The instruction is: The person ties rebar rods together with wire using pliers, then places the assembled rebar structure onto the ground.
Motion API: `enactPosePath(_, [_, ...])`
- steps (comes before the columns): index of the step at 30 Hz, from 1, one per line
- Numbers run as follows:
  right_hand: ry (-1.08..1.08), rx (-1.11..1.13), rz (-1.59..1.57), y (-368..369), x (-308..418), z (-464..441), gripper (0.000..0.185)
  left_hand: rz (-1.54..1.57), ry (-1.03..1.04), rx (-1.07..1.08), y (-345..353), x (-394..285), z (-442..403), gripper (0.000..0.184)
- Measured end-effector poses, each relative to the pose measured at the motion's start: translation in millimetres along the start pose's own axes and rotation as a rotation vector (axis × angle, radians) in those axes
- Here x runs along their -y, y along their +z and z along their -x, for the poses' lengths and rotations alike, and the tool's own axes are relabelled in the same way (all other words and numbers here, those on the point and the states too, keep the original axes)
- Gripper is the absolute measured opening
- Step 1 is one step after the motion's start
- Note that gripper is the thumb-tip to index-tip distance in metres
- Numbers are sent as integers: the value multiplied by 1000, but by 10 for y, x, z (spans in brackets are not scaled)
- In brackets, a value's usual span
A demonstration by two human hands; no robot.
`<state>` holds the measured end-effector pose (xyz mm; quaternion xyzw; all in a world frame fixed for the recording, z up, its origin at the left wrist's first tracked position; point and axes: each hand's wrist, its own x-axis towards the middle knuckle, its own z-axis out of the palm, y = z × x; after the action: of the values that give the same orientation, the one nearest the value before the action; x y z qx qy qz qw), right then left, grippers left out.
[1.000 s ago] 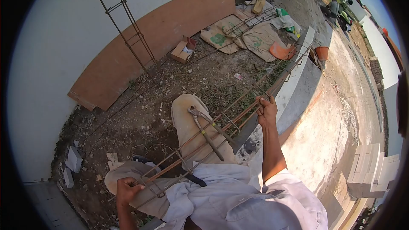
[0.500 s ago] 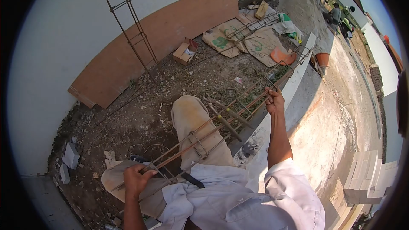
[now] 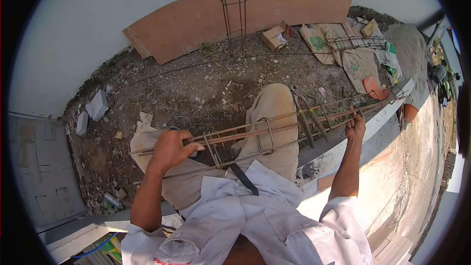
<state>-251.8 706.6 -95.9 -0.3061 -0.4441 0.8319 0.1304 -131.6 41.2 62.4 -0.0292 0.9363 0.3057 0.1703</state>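
Holding the rebar cage [image 3: 270,134] crosswise over the thighs, wrapping the left hand [image 3: 171,150] around its upper bars near one end, fingers and thumb closing together. Pinching a bar toward the other end between fingertips and thumb of the right hand [image 3: 355,126]. Resting pliers [image 3: 311,121] across the cage by the right knee. Reaching the concrete ledge [image 3: 387,113] with the far end; leaving open dirt ground [image 3: 206,86] before the plywood board [image 3: 196,24].
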Motion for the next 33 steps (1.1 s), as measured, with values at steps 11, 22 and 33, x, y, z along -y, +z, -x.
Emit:
enactPosePath(11, [-330, -417, 677, -388, -171, -96, 41, 11, 4, -35, 90, 146, -176, 45])
enactPosePath(22, [-593, 101, 767, 1668, 29, 2386, 30, -21, 199, -107, 135, 188, -99, 44])
enactPosePath(33, [-154, 834, 945, 2511, -1003, 3407, 18, 64, 315, -562, 280, 144, 474, 38])
